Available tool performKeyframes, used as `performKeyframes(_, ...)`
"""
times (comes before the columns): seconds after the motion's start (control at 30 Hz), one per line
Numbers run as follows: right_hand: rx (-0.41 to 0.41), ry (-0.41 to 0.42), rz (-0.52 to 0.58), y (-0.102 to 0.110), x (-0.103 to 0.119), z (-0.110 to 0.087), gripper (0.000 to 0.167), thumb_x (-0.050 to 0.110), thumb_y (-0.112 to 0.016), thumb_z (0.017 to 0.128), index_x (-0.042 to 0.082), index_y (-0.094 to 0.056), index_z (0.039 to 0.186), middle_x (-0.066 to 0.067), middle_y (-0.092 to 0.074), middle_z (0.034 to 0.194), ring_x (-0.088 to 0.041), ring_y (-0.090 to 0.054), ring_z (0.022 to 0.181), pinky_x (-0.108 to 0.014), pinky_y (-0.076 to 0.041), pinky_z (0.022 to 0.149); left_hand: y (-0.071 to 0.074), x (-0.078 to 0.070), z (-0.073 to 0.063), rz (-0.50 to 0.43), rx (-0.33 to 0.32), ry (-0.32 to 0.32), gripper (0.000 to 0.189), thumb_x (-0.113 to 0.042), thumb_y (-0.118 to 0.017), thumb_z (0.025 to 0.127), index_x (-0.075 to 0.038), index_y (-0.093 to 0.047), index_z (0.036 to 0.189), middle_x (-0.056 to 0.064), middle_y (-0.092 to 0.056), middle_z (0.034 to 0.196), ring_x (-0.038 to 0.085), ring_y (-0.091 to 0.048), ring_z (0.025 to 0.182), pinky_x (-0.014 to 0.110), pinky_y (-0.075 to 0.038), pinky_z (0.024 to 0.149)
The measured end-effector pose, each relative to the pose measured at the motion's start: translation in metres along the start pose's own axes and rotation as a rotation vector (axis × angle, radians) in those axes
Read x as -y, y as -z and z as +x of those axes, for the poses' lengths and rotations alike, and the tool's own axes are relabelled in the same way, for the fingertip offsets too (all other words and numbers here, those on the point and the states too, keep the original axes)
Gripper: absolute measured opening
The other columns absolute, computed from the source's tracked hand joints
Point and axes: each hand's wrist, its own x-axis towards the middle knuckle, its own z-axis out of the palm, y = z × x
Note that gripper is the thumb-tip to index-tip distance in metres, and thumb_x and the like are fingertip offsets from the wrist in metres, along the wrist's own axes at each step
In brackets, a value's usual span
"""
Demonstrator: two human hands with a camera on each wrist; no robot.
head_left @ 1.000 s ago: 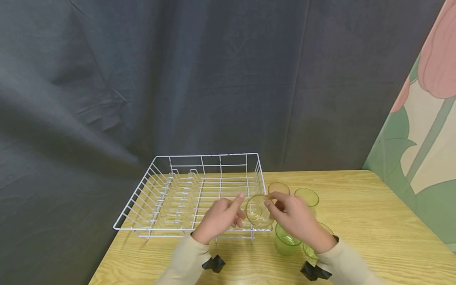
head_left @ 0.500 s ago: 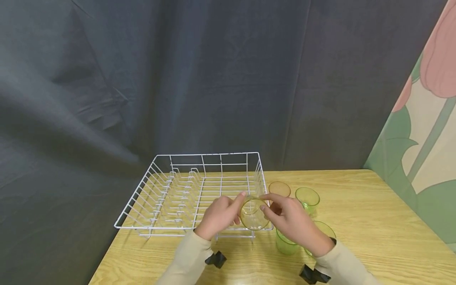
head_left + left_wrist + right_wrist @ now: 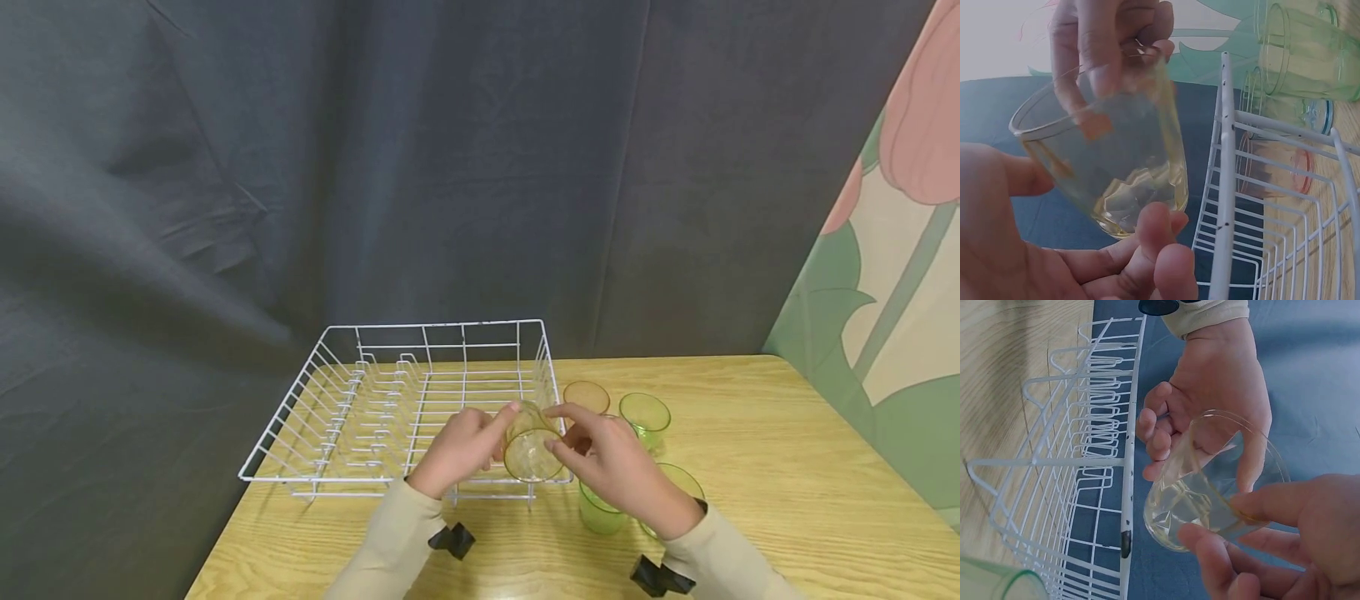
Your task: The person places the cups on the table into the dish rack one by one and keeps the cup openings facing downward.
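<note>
A clear, yellow-tinted tumbler (image 3: pixel 533 460) is held above the front right corner of a white wire dish rack (image 3: pixel 360 481), its mouth tilted toward the head camera. My left hand (image 3: pixel 461 450) has the thumb along one side of it and fingers curled by its base, as the left wrist view shows. At the rim, my right hand (image 3: pixel 618 467) pinches the tumbler between thumb and fingers. In the right wrist view both hands meet around the tumbler (image 3: pixel 1179 509), which holds nothing. Part of its far wall is hidden by fingers.
Several tinted glasses stand right of the rack: an orange one (image 3: pixel 587 398), a green one (image 3: pixel 647 414), another green one (image 3: pixel 600 512) and a yellow-green one (image 3: pixel 681 482) partly behind my right wrist. A dark curtain (image 3: pixel 480 167) hangs behind the wooden table (image 3: pixel 780 467).
The tumbler has shifted slightly left to my left hand, which now grips it too. Its base has tipped up and away, its mouth toward the head camera. The rack and standing glasses stay put.
</note>
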Motion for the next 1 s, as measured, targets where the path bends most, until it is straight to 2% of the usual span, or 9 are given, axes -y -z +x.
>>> performKeyframes(0.2, -0.007, 0.015, -0.004, -0.002, -0.002, 0.0, 0.037, 0.006, -0.078, 0.084, 0.009, -0.064, 0.119, 0.01, -0.072, 0.075, 0.004, -0.057, 0.062, -0.023, -0.052, 0.059, 0.004, 0.001, 0.001, -0.025, 0.009, -0.037, 0.066, -0.065, -0.041, 0.099, -0.011, -0.066, 0.071, 0.008, -0.065, 0.069, 0.025, -0.064, 0.06, 0.031, -0.044, 0.052)
performKeyframes(0.43, -0.033, 0.065, -0.06, -0.005, -0.006, -0.001, 0.048, 0.006, -0.083, 0.079, 0.011, -0.06, 0.121, 0.004, -0.073, 0.08, 0.003, -0.059, 0.066, -0.023, -0.053, 0.061, 0.007, 0.0, -0.001, -0.024, -0.006, -0.074, 0.06, -0.061, -0.046, 0.099, -0.01, -0.062, 0.072, -0.002, -0.053, 0.061, 0.013, -0.046, 0.05, 0.028, -0.038, 0.049)
performKeyframes(0.57, -0.043, 0.103, -0.099, -0.006, -0.007, -0.001, 0.051, 0.004, -0.083, 0.078, 0.012, -0.059, 0.122, 0.002, -0.073, 0.082, 0.003, -0.058, 0.066, -0.021, -0.051, 0.059, 0.009, -0.001, -0.001, -0.016, -0.018, -0.064, 0.056, -0.061, -0.05, 0.097, -0.008, -0.07, 0.09, 0.001, -0.065, 0.077, 0.014, -0.058, 0.062, 0.034, -0.049, 0.06)
performKeyframes(0.7, -0.069, 0.178, -0.171, -0.008, -0.009, -0.001, 0.053, 0.002, -0.085, 0.076, 0.012, -0.06, 0.122, 0.001, -0.073, 0.082, 0.001, -0.058, 0.066, -0.019, -0.049, 0.057, 0.01, -0.001, -0.001, 0.001, -0.018, -0.053, 0.063, -0.062, -0.053, 0.095, -0.003, -0.071, 0.109, 0.007, -0.071, 0.098, 0.017, -0.066, 0.08, 0.041, -0.054, 0.074)
performKeyframes(0.83, -0.087, 0.238, -0.243, -0.01, -0.011, -0.001, 0.054, 0.004, -0.086, 0.074, 0.012, -0.06, 0.122, 0.004, -0.07, 0.079, -0.003, -0.06, 0.065, -0.019, -0.047, 0.056, 0.011, -0.001, -0.001, 0.016, -0.028, -0.06, 0.063, -0.062, -0.056, 0.093, -0.003, -0.071, 0.108, 0.009, -0.071, 0.104, 0.018, -0.066, 0.089, 0.042, -0.054, 0.079)
performKeyframes(1.0, -0.105, 0.286, -0.309, -0.013, -0.012, -0.003, 0.057, 0.006, -0.088, 0.072, 0.016, -0.06, 0.121, 0.006, -0.065, 0.075, -0.006, -0.061, 0.065, -0.019, -0.046, 0.054, 0.012, -0.001, 0.0, 0.013, -0.044, -0.054, 0.057, -0.062, -0.062, 0.089, -0.006, -0.068, 0.096, 0.004, -0.068, 0.092, 0.014, -0.06, 0.074, 0.034, -0.05, 0.067)
